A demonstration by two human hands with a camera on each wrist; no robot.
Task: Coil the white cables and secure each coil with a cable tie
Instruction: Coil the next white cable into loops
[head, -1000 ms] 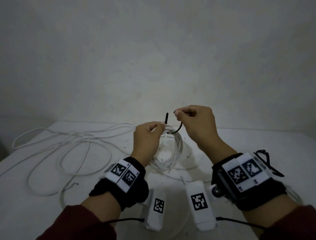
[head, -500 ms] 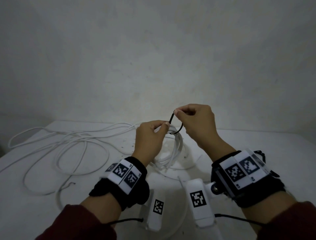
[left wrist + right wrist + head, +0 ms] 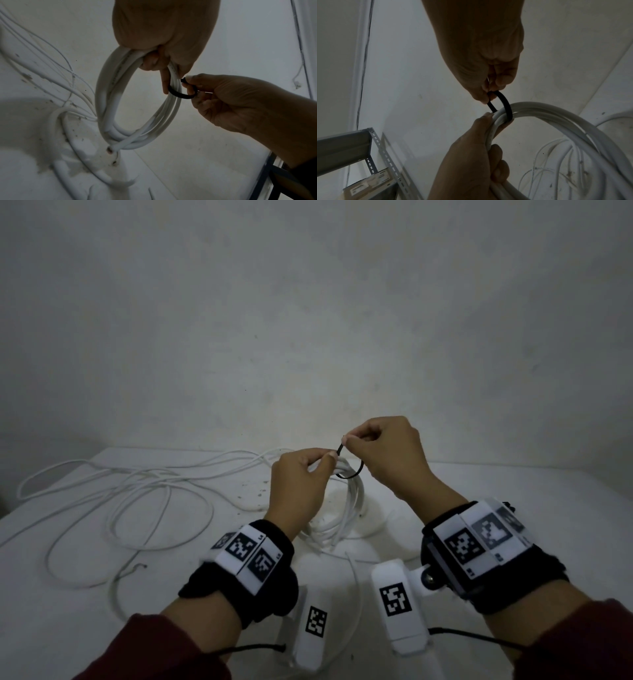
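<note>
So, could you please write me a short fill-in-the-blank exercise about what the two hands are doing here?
1. The left hand grips the ____ cable coil.
2. The cable tie looped around the coil is ____ in colour.
3. The ____ hand pinches the tie's ends.
4. Loose white cable lies on the table to the person's ____.

Missing words: white; black; right; left

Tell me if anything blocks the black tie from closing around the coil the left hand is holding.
Nothing visible does. The black tie already loops around the white coil just below the left hand, whose fingertip lies against the strands beside it. The right hand pinches both tie ends together, clear of the loose cables.
</note>
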